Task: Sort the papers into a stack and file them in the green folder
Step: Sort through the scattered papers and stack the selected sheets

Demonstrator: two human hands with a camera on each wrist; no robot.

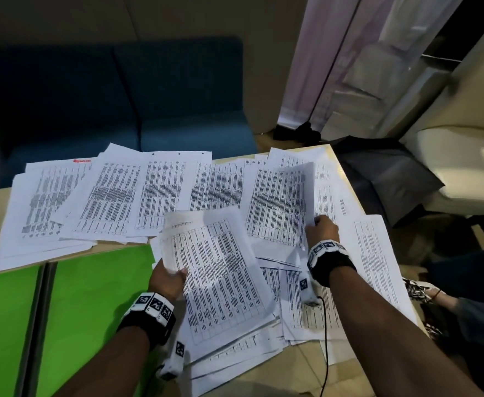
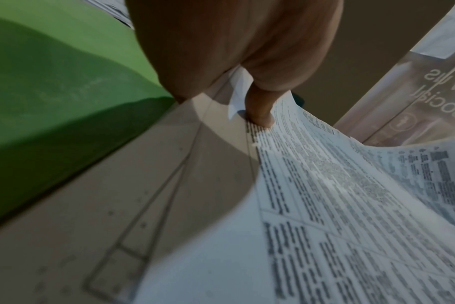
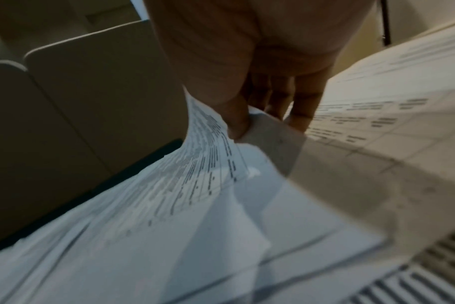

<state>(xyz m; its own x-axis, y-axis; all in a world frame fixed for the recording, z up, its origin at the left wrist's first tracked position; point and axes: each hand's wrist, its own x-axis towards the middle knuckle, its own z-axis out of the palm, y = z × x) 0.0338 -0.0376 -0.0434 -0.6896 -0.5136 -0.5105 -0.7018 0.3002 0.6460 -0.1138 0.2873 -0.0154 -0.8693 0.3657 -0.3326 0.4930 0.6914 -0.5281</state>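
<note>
Printed sheets lie scattered across the table. My left hand [image 1: 169, 275] grips the near-left edge of a gathered stack of papers [image 1: 220, 270], thumb on top; in the left wrist view the left hand [image 2: 257, 115] presses its thumb onto that stack [image 2: 338, 205]. My right hand [image 1: 319, 227] pinches the edge of a single sheet [image 1: 280, 202] at the right and lifts it so it curls up; the right wrist view shows the right hand [image 3: 243, 125] pinching that sheet [image 3: 195, 185] between thumb and fingers. The green folder [image 1: 86, 310] lies open at the near left.
More sheets [image 1: 114, 196] are spread in a row along the table's far side, and some [image 1: 378, 262] reach the right edge. A blue sofa [image 1: 177, 90] stands behind the table, a pale chair [image 1: 464, 156] at right. A black cable [image 1: 326, 339] hangs from my right wrist.
</note>
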